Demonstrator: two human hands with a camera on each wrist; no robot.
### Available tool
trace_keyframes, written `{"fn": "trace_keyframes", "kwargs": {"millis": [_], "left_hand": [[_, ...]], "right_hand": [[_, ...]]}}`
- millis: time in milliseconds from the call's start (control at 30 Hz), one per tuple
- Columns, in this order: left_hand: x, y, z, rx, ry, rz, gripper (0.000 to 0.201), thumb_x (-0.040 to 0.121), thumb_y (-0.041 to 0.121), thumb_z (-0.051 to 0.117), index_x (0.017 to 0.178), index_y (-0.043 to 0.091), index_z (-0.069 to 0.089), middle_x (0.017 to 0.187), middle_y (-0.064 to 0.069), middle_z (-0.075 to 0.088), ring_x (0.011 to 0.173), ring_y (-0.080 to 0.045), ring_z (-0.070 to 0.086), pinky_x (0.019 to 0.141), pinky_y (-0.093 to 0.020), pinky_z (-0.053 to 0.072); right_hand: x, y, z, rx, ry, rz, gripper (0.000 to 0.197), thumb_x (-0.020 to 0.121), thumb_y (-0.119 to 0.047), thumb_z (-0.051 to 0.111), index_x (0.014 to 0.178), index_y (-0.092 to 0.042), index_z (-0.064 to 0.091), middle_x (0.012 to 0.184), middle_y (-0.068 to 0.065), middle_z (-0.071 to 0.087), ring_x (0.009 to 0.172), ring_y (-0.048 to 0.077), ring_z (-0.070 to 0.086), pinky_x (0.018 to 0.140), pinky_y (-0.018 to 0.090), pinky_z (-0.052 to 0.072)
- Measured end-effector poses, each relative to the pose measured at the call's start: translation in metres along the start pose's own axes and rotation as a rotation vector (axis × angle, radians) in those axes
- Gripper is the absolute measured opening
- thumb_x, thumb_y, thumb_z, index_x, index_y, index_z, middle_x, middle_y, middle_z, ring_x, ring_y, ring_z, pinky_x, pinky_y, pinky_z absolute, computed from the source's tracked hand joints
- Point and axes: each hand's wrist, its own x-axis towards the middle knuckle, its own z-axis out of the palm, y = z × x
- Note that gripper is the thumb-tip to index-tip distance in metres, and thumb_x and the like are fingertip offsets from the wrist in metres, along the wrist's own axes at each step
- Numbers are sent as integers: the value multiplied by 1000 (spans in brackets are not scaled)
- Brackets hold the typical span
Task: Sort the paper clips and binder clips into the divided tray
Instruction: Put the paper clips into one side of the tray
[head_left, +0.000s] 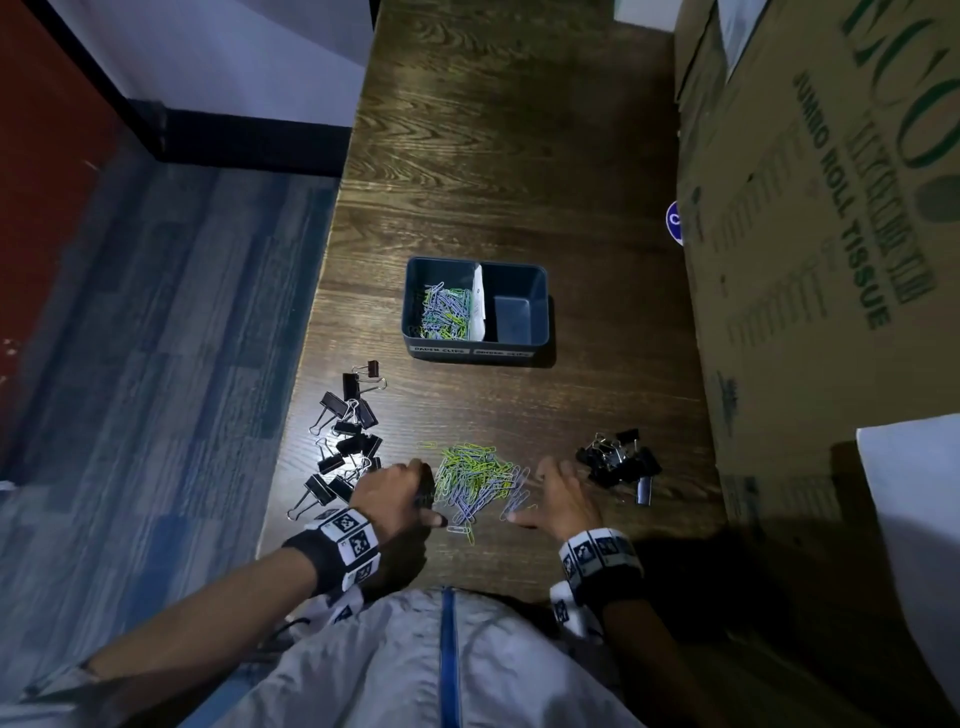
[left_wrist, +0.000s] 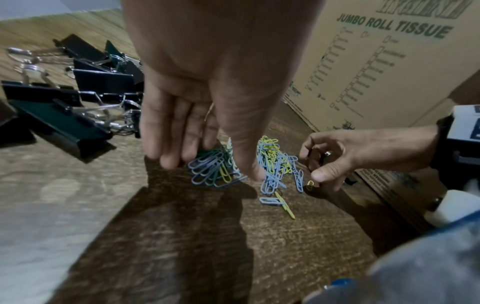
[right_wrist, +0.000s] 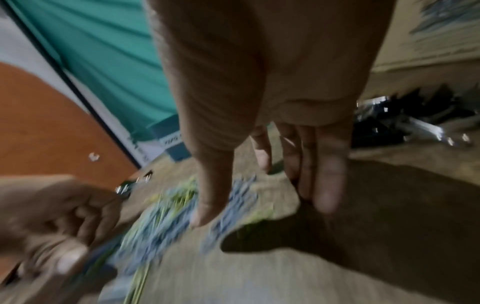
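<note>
Paper clips (head_left: 475, 480) heaped between hands — left hand (head_left: 395, 493) pinching some, right hand (head_left: 563, 501) spread loose.

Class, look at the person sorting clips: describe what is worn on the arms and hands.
Both hands, left and right, are bare. Each wrist carries a black band with white blocks printed with black square markers. A ring shows on the right hand. The forearms are uncovered; the top is pale with a blue stripe.

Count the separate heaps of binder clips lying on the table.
2. One binder clip heap spreads along the table's left edge, by the left hand. The other binder clip heap sits beyond the right hand, near the cardboard box. The hands may hide stray clips.
</note>
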Motion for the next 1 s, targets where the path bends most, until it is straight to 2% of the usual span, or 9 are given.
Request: {"fn": "trace_keyframes", "kwargs": {"millis": [133, 267, 367, 433, 533, 667, 767, 900, 1000], "left_hand": [[4, 8, 9, -99, -34, 72, 60, 68, 43, 82, 106, 19, 42, 95, -7, 67, 84, -31, 66, 65, -36, 48], [4, 17, 9, -203, 40, 202, 36, 76, 13, 65, 98, 23, 39, 80, -5, 64, 66, -26, 58, 56, -34, 42], [5, 12, 6, -302, 51, 233, 36, 83, 18, 64, 92, 33, 32, 77, 4, 57, 67, -21, 57, 59, -30, 38], [3, 8, 3, -247, 97, 211, 35, 85, 36, 68, 100, 31, 36, 90, 6, 54, 74, -17, 54, 63, -29, 37], [3, 6, 6, -80, 103, 108, 87, 67, 71, 68, 127, 20, 33, 113, 1, 41, 92, -16, 50, 67, -30, 44], [7, 15, 14, -32, 44, 74, 128, 60, 68, 76, 151, 17, 3, 129, -8, 30, 113, -26, 45, 80, -39, 52], [14, 20, 9, -77, 66, 88, 114, 68, 53, 80, 150, 15, 10, 130, -9, 32, 113, -26, 46, 84, -40, 52], [23, 8, 5, -149, 129, 156, 65, 81, 29, 74, 134, 20, 36, 121, -6, 44, 101, -28, 58, 78, -40, 50], [26, 2, 1, -225, 143, 180, 46, 84, 5, 63, 127, 17, 50, 112, -9, 54, 93, -31, 61, 78, -36, 47]], "right_hand": [[-4, -19, 24, -2, -12, -68, 84, 63, -39, 90, 129, -22, 41, 139, 7, 39, 125, 30, 50, 95, 42, 49], [-2, -42, 39, 71, 101, -145, 64, 64, -23, 88, 115, -22, 48, 122, 5, 53, 113, 30, 57, 89, 40, 50], [3, -41, 35, 183, 125, -174, 60, 62, -23, 88, 108, -26, 50, 113, 1, 56, 106, 25, 59, 87, 40, 50], [5, -35, 29, 217, 136, -176, 67, 61, -32, 90, 112, -34, 46, 116, -4, 49, 109, 21, 58, 87, 43, 53], [6, -31, 21, 58, 100, -205, 101, 54, -43, 93, 135, -43, 32, 126, -2, 35, 120, 22, 46, 90, 46, 53], [5, -44, 20, -216, 37, -248, 131, 54, -45, 93, 155, -31, 11, 138, 8, 28, 124, 30, 35, 97, 48, 47], [3, -53, 24, -238, 85, -268, 113, 60, -36, 92, 151, -27, 25, 136, 11, 32, 121, 32, 41, 95, 46, 48], [2, -58, 20, -143, 173, -279, 68, 78, -9, 74, 139, -26, 46, 129, 9, 38, 119, 32, 48, 94, 46, 49], [2, -59, 13, -119, 166, -292, 59, 83, -5, 69, 137, -25, 52, 131, 7, 43, 119, 29, 50, 96, 45, 49]]}}
